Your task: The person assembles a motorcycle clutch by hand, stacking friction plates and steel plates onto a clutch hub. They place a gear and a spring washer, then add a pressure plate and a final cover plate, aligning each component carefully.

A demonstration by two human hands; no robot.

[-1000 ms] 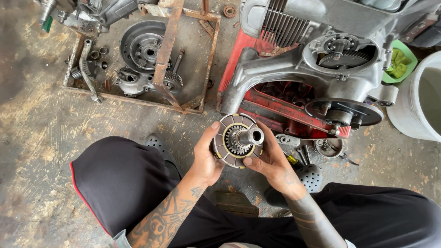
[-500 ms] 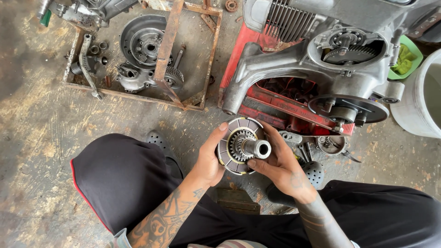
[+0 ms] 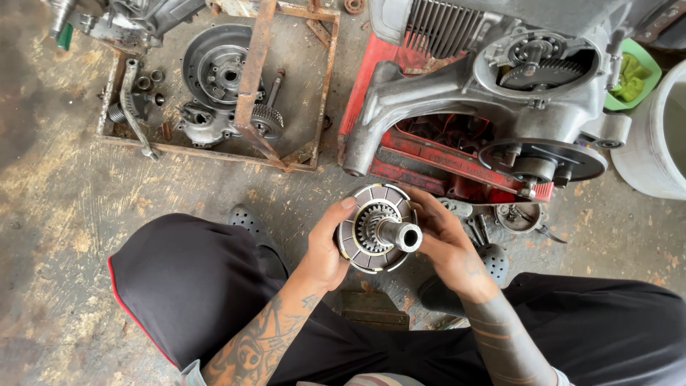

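Both hands hold a round metal clutch assembly (image 3: 377,227) above my knees, its toothed hub and hollow steel shaft pointing up toward the camera. My left hand (image 3: 325,250) grips its left rim, thumb along the edge. My right hand (image 3: 446,246) cups the right side and back. Just beyond it sits a grey engine case (image 3: 500,93) on a red stand (image 3: 429,154), with an open gear housing at the top right.
A rusty metal frame (image 3: 250,78) at the upper left holds a round cover, gears and small parts. A green bowl (image 3: 629,75) and a white bucket (image 3: 654,143) stand at the right. Loose tools and a small housing (image 3: 518,214) lie on the stained concrete floor.
The clutch assembly has tilted so its shaft points more toward the camera and right. My hands have shifted slightly around its rim. The view has moved a little.
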